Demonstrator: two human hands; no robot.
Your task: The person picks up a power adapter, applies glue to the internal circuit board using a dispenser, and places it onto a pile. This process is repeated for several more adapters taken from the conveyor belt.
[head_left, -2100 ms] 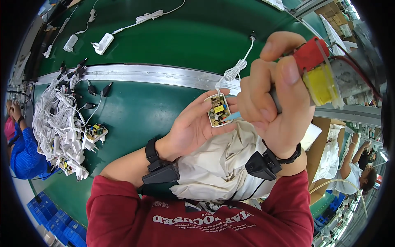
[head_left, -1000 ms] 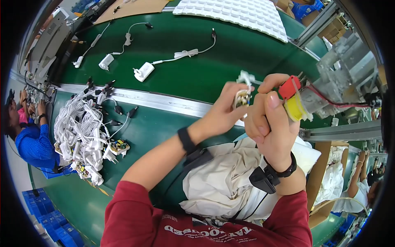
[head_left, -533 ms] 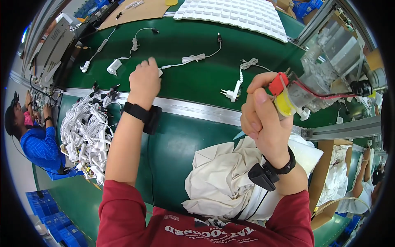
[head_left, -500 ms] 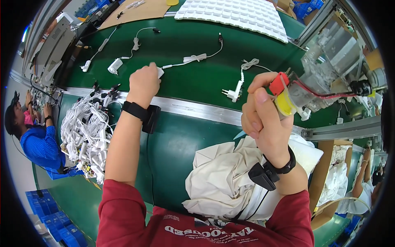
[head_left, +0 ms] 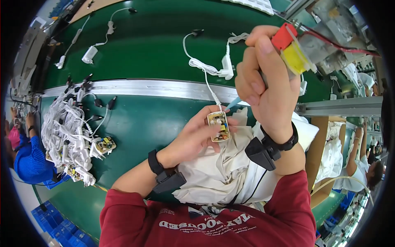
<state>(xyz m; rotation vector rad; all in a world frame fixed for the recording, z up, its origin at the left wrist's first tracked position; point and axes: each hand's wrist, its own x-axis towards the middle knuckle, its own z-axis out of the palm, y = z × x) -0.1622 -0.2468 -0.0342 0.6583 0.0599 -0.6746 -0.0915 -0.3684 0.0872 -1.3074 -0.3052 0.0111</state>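
Note:
My left hand (head_left: 190, 138) has its fingers around a white power adapter (head_left: 219, 128), open side up, with its circuit board showing. A white cable runs from the adapter's top up to a bundled cord (head_left: 201, 65) on the green surface beyond. My right hand (head_left: 267, 82) is wrapped round a hand-held dispenser with a red block (head_left: 284, 37) and a yellow collar (head_left: 294, 61) at its upper end. Its light-blue pointed tip (head_left: 233, 103) comes out below the fist, close to the adapter's cable end; whether they touch I cannot tell.
A heap of white corded adapters (head_left: 66, 131) lies at the left, some with bare boards. Closed adapters (head_left: 89, 54) with cords lie across a metal rail (head_left: 144, 86). Crumpled cream cloth (head_left: 205, 177) covers my lap area. A cardboard box (head_left: 320, 164) stands right; co-workers sit on both sides.
My left hand has drawn back toward me from beyond the rail and now holds an open adapter. The right hand keeps its grip on the dispenser. The whole view has shifted.

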